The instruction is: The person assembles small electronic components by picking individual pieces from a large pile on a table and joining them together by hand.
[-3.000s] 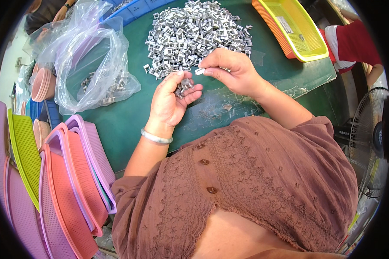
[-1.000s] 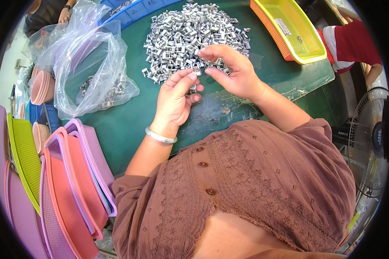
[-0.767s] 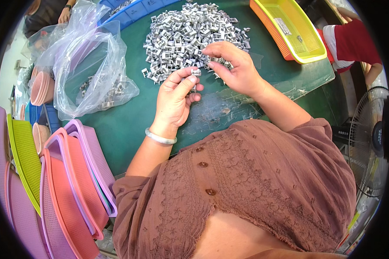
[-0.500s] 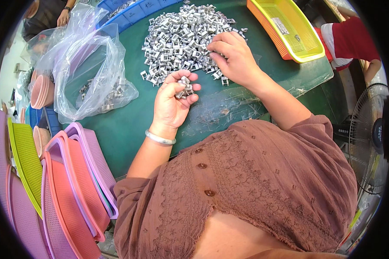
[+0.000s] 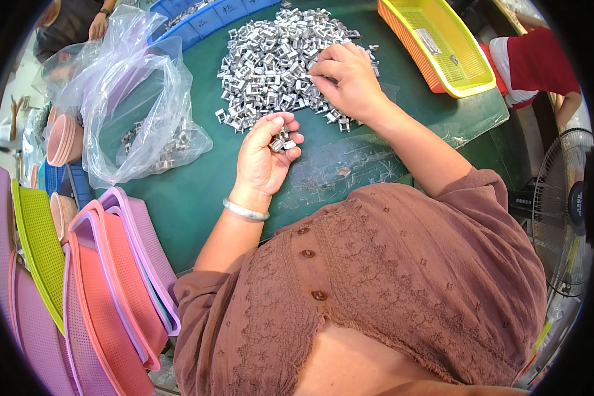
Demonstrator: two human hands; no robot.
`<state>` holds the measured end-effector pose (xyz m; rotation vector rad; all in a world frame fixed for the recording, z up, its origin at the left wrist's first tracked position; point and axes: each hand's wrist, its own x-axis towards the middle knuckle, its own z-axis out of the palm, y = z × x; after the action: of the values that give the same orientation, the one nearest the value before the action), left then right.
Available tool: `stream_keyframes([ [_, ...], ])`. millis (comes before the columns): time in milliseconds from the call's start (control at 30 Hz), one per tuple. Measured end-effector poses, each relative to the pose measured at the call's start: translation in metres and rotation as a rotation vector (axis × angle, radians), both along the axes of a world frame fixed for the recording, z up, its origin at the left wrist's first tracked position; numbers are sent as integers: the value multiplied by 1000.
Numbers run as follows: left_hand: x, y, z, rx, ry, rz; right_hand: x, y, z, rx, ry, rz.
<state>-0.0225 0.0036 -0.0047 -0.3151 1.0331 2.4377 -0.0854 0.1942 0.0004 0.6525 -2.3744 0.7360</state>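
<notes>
Small silvery metal parts, shaped like little open frames, lie in a big pile (image 5: pixel 264 63) on the green table. My left hand (image 5: pixel 267 148), palm up at the near edge of the pile, has its fingers curled round several metal parts (image 5: pixel 282 140). The thumb is bent in toward the fingertips. My right hand (image 5: pixel 350 79) is over the right side of the pile, its thumb and forefinger brought close together at the parts. Whatever sits between those fingertips is too small to make out.
A clear plastic bag (image 5: pixel 142 125) with more metal parts lies left. A blue bin (image 5: pixel 211 20) stands behind, and stacked yellow and orange baskets (image 5: pixel 472 82) at the right. Colored baskets (image 5: pixel 112 284) crowd the lower left. A fan (image 5: pixel 564 211) and other people flank the table.
My right hand has shifted slightly left over the pile. The thumb of my left hand has moved up toward its fingertips, and its fingers curl more round the parts.
</notes>
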Motion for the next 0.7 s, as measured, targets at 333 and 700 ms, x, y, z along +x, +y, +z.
stream_keyframes([
  [333,5,7,23,-1,36,-57,24,-2,11,-1394,-1160,897],
  [700,14,10,39,15,78,-143,26,-5,-5,-1349,-1083,1100],
])
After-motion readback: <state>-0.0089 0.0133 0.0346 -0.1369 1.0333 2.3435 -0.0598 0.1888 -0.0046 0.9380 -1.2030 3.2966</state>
